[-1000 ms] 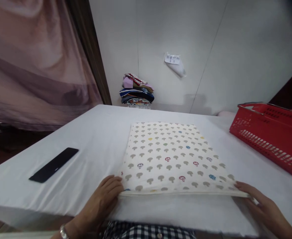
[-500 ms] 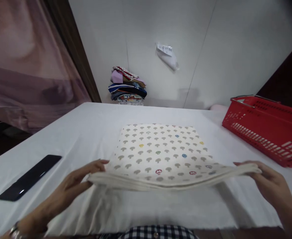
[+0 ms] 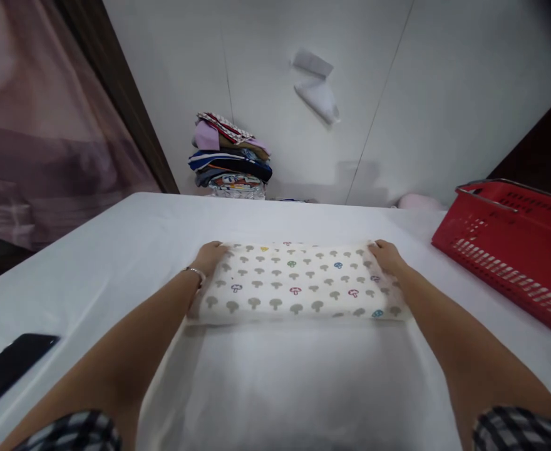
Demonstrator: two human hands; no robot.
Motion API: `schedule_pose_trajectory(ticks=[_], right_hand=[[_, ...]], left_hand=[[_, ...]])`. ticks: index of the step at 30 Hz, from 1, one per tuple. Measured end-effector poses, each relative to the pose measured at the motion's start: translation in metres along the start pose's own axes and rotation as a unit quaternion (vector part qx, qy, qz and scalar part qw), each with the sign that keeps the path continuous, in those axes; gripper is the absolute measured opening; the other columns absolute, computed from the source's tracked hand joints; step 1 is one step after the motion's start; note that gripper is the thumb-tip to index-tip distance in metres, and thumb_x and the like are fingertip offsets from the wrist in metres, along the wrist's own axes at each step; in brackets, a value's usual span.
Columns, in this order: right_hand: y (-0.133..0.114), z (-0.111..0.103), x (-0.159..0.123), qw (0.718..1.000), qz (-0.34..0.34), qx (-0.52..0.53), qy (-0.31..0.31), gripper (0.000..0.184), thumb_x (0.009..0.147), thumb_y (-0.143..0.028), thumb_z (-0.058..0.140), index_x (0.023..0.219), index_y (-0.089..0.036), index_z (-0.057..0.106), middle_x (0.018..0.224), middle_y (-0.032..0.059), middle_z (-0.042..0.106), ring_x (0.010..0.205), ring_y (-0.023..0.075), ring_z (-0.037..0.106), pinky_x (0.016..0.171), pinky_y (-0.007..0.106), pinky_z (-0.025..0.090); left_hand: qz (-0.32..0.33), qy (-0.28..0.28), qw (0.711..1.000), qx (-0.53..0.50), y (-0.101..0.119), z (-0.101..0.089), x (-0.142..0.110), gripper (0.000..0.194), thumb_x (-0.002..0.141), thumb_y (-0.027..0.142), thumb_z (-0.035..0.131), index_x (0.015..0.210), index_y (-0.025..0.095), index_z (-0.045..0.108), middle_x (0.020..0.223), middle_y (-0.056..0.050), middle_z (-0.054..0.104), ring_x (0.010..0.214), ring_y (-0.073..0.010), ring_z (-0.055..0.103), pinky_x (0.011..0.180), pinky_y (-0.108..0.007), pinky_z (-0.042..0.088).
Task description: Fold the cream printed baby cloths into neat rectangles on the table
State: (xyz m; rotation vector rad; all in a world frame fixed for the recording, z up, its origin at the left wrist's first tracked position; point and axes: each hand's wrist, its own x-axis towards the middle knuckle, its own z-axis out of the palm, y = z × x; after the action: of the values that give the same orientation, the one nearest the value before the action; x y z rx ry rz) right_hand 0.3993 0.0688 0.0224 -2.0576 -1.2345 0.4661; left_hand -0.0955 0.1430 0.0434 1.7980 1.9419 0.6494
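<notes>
A cream cloth [image 3: 285,282] printed with grey and coloured mushrooms lies across the white table as a wide, short folded band. My left hand [image 3: 208,260], with a bracelet at the wrist, is closed on its far left corner. At the far right corner my right hand [image 3: 386,255] grips the fabric in the same way. Both arms stretch forward along the cloth's two sides. The fingertips are partly hidden by the hands and the fabric.
A red plastic basket [image 3: 514,244] with a metal handle stands at the right. At the left edge lies a black phone-like slab [image 3: 10,366]. A stack of folded fabrics [image 3: 231,156] rises by the back wall, where a plastic packet [image 3: 317,97] hangs.
Both hands have moved away from me, carrying the cloth's lifted near edge to its far side. The cloth is now shorter from front to back. The view has shifted slightly.
</notes>
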Motion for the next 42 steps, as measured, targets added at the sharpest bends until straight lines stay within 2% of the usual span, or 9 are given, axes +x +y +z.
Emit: schedule_pose_trajectory(ticks=[4, 8, 14, 21, 26, 35, 38, 40, 42], right_hand=[[0.017, 0.013, 0.012, 1.0, 0.011, -0.025, 0.003, 0.024, 0.074, -0.034, 0.053, 0.081, -0.013, 0.063, 0.063, 0.002, 0.058, 0.057, 0.0128, 0.05, 0.049, 0.022, 0.036], [0.013, 0.015, 0.019, 0.999, -0.019, -0.009, 0.038, 0.025, 0.077, -0.033, 0.051, 0.088, -0.014, 0.063, 0.075, 0.0037, 0.063, 0.064, 0.0145, 0.053, 0.057, 0.024, 0.04], [-0.004, 0.027, 0.027, 0.988, -0.058, -0.138, 0.042, 0.02, 0.08, -0.026, 0.046, 0.083, -0.014, 0.062, 0.084, 0.0086, 0.064, 0.081, 0.021, 0.057, 0.072, 0.03, 0.042], [-0.004, 0.038, 0.016, 0.966, -0.059, -0.252, 0.029, 0.032, 0.088, -0.031, 0.037, 0.109, -0.015, 0.057, 0.104, 0.0133, 0.062, 0.095, 0.0251, 0.058, 0.076, 0.032, 0.043], [-0.011, 0.039, 0.007, 0.945, -0.075, -0.317, 0.028, 0.041, 0.091, -0.029, 0.032, 0.128, -0.015, 0.042, 0.112, 0.0159, 0.057, 0.099, 0.028, 0.057, 0.079, 0.037, 0.043], [-0.021, 0.034, -0.003, 0.934, -0.055, -0.352, 0.0, 0.037, 0.092, -0.023, 0.028, 0.124, -0.013, 0.044, 0.106, 0.0176, 0.057, 0.095, 0.0287, 0.058, 0.078, 0.04, 0.044], [-0.036, 0.035, -0.008, 0.927, -0.102, -0.359, 0.025, 0.041, 0.09, -0.02, 0.029, 0.128, -0.01, 0.041, 0.115, 0.0208, 0.054, 0.108, 0.0327, 0.051, 0.086, 0.046, 0.04], [-0.049, 0.043, -0.016, 0.92, -0.199, -0.338, 0.02, 0.045, 0.091, -0.023, 0.029, 0.133, -0.01, 0.038, 0.129, 0.0201, 0.046, 0.121, 0.0318, 0.041, 0.097, 0.046, 0.034], [-0.058, 0.056, -0.025, 0.904, -0.297, -0.305, -0.04, 0.05, 0.092, -0.034, 0.028, 0.137, -0.013, 0.035, 0.142, 0.015, 0.035, 0.132, 0.0279, 0.029, 0.106, 0.043, 0.025]], left_hand=[[-0.04, -0.002, 0.999, -0.026, -0.006, 0.004, 0.001, 0.022, 0.074, 0.028, 0.045, 0.079, 0.016, 0.063, 0.085, -0.006, 0.067, 0.083, -0.02, 0.061, 0.07, -0.027, 0.046], [-0.062, 0.025, 0.998, -0.021, -0.009, 0.003, 0.0, 0.027, 0.076, 0.03, 0.042, 0.083, 0.015, 0.062, 0.085, -0.008, 0.067, 0.082, -0.0216, 0.061, 0.067, -0.029, 0.046], [-0.039, 0.03, 0.997, 0.066, -0.007, 0.01, 0.0, 0.029, 0.077, 0.028, 0.04, 0.094, 0.017, 0.061, 0.099, -0.012, 0.066, 0.093, -0.0269, 0.06, 0.075, -0.034, 0.045], [-0.009, 0.03, 0.976, 0.213, -0.001, 0.017, -0.013, 0.034, 0.084, 0.029, 0.031, 0.104, 0.016, 0.055, 0.106, -0.016, 0.062, 0.096, -0.0305, 0.059, 0.074, -0.039, 0.046], [0.028, 0.043, 0.976, 0.214, -0.003, 0.02, -0.012, 0.038, 0.085, 0.026, 0.032, 0.117, 0.016, 0.049, 0.12, -0.016, 0.055, 0.102, -0.0292, 0.058, 0.082, -0.04, 0.045], [0.031, 0.036, 0.962, 0.267, 0.008, 0.014, -0.017, 0.038, 0.083, 0.022, 0.034, 0.114, 0.012, 0.053, 0.115, -0.019, 0.056, 0.103, -0.0321, 0.055, 0.079, -0.044, 0.045], [0.099, 0.06, 0.953, 0.282, 0.014, 0.013, -0.02, 0.041, 0.08, 0.016, 0.037, 0.117, 0.012, 0.052, 0.122, -0.018, 0.054, 0.114, -0.0296, 0.048, 0.09, -0.044, 0.041], [0.197, 0.066, 0.942, 0.263, 0.016, 0.021, -0.023, 0.044, 0.082, 0.018, 0.037, 0.125, 0.014, 0.049, 0.132, -0.014, 0.048, 0.124, -0.0258, 0.041, 0.102, -0.042, 0.032], [0.268, 0.044, 0.93, 0.249, 0.015, 0.033, -0.027, 0.047, 0.086, 0.029, 0.036, 0.131, 0.017, 0.045, 0.139, -0.012, 0.042, 0.132, -0.025, 0.032, 0.109, -0.044, 0.022]])
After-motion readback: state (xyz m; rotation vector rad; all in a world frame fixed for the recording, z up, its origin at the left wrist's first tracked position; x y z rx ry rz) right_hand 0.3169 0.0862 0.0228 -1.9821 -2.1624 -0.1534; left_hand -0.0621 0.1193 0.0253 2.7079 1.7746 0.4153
